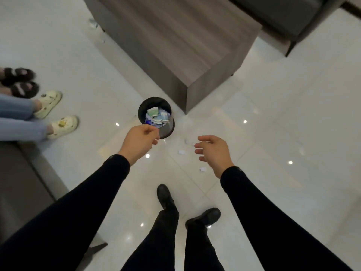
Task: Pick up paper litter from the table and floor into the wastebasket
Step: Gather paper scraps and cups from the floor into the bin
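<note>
The black wastebasket (167,130) stands on the white tiled floor beside the corner of the grey table (175,45), and it holds several torn paper pieces (156,116). My left hand (141,139) hovers at its near rim with fingers curled against the thumb; nothing shows in the grasp. My right hand (213,151) hangs open, fingers relaxed, above the floor to the basket's right. Small white paper scraps (181,152) lie under and beside it, one more scrap (203,169) nearer to me. Further scraps (93,23) lie on the floor by the table's far left leg.
Another person's feet in cream clogs (51,102) and a pair of black furry slippers (18,81) are at the left. A grey seat (19,182) fills the lower left, a dark sofa (283,14) the upper right. My black shoes (166,196) stand below the hands.
</note>
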Action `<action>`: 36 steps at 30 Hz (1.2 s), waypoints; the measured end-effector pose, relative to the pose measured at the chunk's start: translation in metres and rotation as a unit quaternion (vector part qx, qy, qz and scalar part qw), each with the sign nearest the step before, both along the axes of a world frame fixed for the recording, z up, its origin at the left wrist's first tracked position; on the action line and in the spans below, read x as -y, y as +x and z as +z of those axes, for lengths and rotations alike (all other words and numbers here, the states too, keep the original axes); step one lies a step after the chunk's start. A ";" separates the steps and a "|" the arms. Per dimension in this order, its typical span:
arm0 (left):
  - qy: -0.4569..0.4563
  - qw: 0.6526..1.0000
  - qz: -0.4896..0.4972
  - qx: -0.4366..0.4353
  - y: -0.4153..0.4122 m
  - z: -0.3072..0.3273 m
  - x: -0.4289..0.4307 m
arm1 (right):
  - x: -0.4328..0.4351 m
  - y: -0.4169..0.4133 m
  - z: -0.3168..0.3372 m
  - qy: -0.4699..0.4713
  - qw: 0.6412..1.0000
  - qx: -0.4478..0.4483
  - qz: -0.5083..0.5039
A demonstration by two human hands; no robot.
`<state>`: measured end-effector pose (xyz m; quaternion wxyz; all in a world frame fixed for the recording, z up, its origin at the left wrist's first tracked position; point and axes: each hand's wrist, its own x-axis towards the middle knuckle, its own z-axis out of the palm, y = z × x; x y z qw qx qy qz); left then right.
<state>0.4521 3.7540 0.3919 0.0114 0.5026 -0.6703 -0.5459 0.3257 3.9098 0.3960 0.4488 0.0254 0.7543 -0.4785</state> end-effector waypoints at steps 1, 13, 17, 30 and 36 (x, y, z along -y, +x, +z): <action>0.001 1.000 0.018 0.003 0.010 -0.006 0.006 | 0.008 0.006 -0.007 0.006 1.000 0.005 0.014; 0.056 0.993 0.098 0.036 0.058 -0.143 0.041 | 0.092 0.037 -0.130 0.035 0.994 0.034 0.100; 0.073 0.990 0.110 0.053 0.065 -0.233 0.045 | 0.109 0.030 -0.217 0.045 0.991 0.032 0.121; -0.063 0.972 0.068 0.215 0.085 -0.596 0.106 | 0.163 0.043 -0.552 -0.004 0.960 0.016 0.279; -0.183 0.905 -0.039 0.382 0.107 -0.701 0.187 | 0.194 0.040 -0.632 -0.064 0.949 0.018 0.310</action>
